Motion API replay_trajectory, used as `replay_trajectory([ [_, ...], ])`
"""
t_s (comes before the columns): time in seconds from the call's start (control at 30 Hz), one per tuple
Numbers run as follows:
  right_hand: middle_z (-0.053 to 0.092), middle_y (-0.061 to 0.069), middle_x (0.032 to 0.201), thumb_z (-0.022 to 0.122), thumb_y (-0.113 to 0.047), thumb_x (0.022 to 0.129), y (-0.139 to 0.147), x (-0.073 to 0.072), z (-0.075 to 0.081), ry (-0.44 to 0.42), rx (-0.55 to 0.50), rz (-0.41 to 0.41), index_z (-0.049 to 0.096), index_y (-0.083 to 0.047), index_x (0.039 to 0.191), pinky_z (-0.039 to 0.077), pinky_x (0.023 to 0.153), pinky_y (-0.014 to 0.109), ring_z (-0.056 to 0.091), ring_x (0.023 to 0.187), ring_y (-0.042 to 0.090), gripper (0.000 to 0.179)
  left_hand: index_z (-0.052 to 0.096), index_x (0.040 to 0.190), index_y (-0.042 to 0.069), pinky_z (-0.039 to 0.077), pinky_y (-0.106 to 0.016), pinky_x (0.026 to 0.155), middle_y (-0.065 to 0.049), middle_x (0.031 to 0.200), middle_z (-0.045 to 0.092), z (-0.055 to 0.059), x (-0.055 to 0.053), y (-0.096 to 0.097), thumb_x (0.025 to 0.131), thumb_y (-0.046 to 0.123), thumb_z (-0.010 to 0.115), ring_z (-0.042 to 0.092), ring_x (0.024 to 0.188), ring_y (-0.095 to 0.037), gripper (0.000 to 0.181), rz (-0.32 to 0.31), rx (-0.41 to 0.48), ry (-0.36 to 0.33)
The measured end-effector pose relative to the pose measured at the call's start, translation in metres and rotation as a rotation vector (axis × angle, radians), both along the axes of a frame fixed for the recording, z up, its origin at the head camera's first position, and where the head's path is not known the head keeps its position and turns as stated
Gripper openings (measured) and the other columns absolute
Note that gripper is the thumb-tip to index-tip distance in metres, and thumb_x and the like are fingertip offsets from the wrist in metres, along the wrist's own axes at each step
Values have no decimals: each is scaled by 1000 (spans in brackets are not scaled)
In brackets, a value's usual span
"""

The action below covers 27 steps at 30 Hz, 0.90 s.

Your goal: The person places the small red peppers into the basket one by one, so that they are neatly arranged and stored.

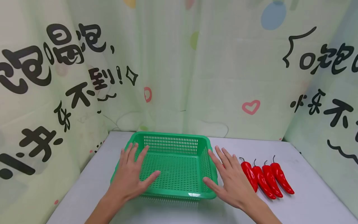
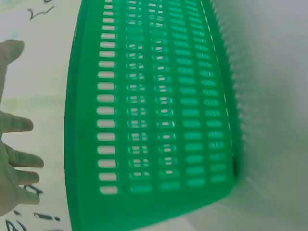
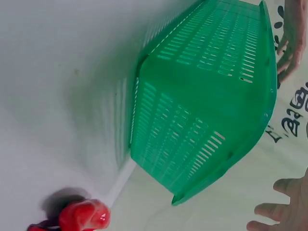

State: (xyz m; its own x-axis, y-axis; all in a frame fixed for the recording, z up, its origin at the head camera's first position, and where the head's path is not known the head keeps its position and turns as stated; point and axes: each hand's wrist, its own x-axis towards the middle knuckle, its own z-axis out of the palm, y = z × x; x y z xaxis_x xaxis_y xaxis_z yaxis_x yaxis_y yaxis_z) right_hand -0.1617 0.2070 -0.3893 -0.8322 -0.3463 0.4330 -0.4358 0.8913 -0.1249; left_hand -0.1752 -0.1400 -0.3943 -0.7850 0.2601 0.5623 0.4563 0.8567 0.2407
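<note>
Fingers (image 1: pixel 143 154) are spread wide on both hands, thumbs out, and neither one has hold of anything. The left hand (image 1: pixel 130 179) hovers by the left side of the green basket (image 1: pixel 167 193), the right hand (image 1: pixel 232 182) by its right side; both wrist views show a gap between hand and rim.

Count: two hands, one basket, four red peppers (image 1: pixel 272 180). The peppers lie in a slanted row right of the basket, stems away from the person.

Harder to see: the left hand covers part of the basket's left rim, and the right hand seems to overlap the leftmost pepper. The right wrist view gets just a blurry, cut-off bit of red, and the printed writing (image 1: pixel 98 79) runs out of frame.

Room-wise, the basket's back rim sits close to the table's (image 1: pixel 310 189) far edge, with the curtain (image 1: pixel 215 77) behind — more bare tabletop shows right of the peppers, plus a strip left of the basket.
</note>
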Motion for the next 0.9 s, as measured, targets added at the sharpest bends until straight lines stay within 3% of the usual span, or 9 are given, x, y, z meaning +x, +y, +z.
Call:
replay_trajectory([
  [0.23,36,10,163,75,-51,86,16,11,-4,-65,-95,-34,30,-25,163,46,98,68,34,146,36,93,48,150,6,26,-66,115,-22,153,45,-4,4,-17,95,41,69,29,148,-43,68,-10,208,-74],
  [0.37,38,11,160,75,-47,88,26,15,-9,-108,-175,-57,33,-23,161,52,90,66,39,142,36,88,49,149,5,32,-69,109,-21,152,45,-6,3,-26,99,34,66,29,148,-42,60,-27,315,-150],
  [0.5,41,13,157,73,-46,91,34,15,-17,-157,-237,-91,37,-19,159,54,87,64,42,138,38,82,51,147,5,32,-70,109,-21,150,48,-9,-2,-37,100,29,65,31,146,-43,54,-39,395,-190],
  [0.9,51,21,148,82,-40,84,49,-5,-41,-243,-257,-152,46,-11,153,56,83,61,49,131,46,83,55,141,0,34,-68,107,-26,144,53,-21,-19,-54,103,29,61,43,137,-45,49,-18,427,-258],
])
